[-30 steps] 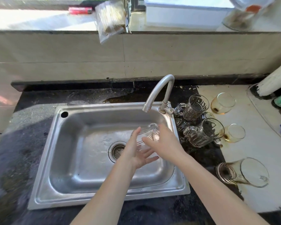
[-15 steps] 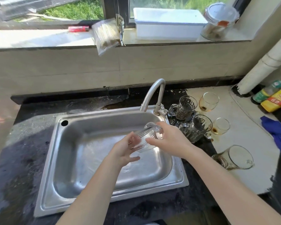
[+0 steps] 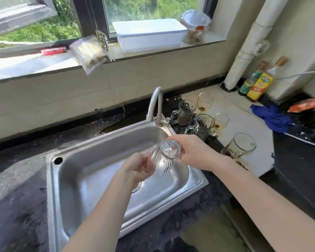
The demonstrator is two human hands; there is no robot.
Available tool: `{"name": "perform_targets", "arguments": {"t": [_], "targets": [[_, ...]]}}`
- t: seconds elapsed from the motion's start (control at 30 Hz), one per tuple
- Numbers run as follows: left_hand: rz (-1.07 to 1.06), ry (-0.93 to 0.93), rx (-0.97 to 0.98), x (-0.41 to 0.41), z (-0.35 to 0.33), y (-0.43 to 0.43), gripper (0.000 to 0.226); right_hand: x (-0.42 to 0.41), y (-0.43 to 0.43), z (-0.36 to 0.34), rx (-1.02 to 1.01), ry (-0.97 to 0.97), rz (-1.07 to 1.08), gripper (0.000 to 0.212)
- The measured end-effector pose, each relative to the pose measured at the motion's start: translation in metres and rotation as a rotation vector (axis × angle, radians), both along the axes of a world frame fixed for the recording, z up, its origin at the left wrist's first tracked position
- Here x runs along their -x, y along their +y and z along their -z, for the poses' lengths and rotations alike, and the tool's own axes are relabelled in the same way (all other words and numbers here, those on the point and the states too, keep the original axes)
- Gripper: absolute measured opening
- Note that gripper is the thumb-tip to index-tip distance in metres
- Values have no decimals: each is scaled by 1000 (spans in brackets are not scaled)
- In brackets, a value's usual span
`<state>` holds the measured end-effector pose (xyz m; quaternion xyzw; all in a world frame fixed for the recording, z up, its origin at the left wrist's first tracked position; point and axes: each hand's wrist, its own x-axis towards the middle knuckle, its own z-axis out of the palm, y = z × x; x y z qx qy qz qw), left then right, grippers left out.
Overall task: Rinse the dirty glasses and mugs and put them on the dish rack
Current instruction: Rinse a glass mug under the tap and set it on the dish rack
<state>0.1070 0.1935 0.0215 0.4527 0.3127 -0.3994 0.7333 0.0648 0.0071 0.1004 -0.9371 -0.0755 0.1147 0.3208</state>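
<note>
1. Head view, nearest field: two bare forearms enter from 6 and 4 o'clock and meet above the sink (image 3: 51, 179).
2. The left hand (image 3: 136, 168) is curled round the lower, mouth-side wall of a clear ribbed glass (image 3: 164, 160). The right hand (image 3: 191, 151) is closed over its base end from 2 o'clock.
3. The glass is held tilted, base raised towards the camera and mouth turned down to the basin, presumably so that rinse water drains into the sink and not onto the counter.
4. The faucet (image 3: 155, 104) is fixed at 12 o'clock of the basin, with its spout turned inward. No stream can be made out.
5. At 2 o'clock of the sink, five vessels are grouped on the counter: a patterned mug (image 3: 185, 112), a second mug (image 3: 201, 127), a tall amber glass (image 3: 205, 102), a small amber glass (image 3: 220, 120) and a large mug (image 3: 241, 145) lying on its side. Residue is visible, so they are judged not yet rinsed. They are set within the right hand's reach.
6. Farther out at 2 o'clock lies a blue cloth (image 3: 273, 118). At 12 o'clock a white box (image 3: 149, 34) is kept on the windowsill. No dish rack is shown.
</note>
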Motion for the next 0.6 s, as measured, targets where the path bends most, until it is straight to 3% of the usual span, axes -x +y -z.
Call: {"name": "perform_targets", "arguments": {"t": [0.17,0.27,0.4,0.6], "targets": [[121,9,-15,-8,-5,-4,36,5,1,-2,178,-9,72,20],[211,13,-62,-10,-12,-8,33,12,2,-2,182,26,75,13],[437,-163,-234,-9,-14,-23,44,31,-4,5,190,74,127,16],[671,-294,-299,-2,-15,-62,19,73,-36,8,154,129,318,25]]}}
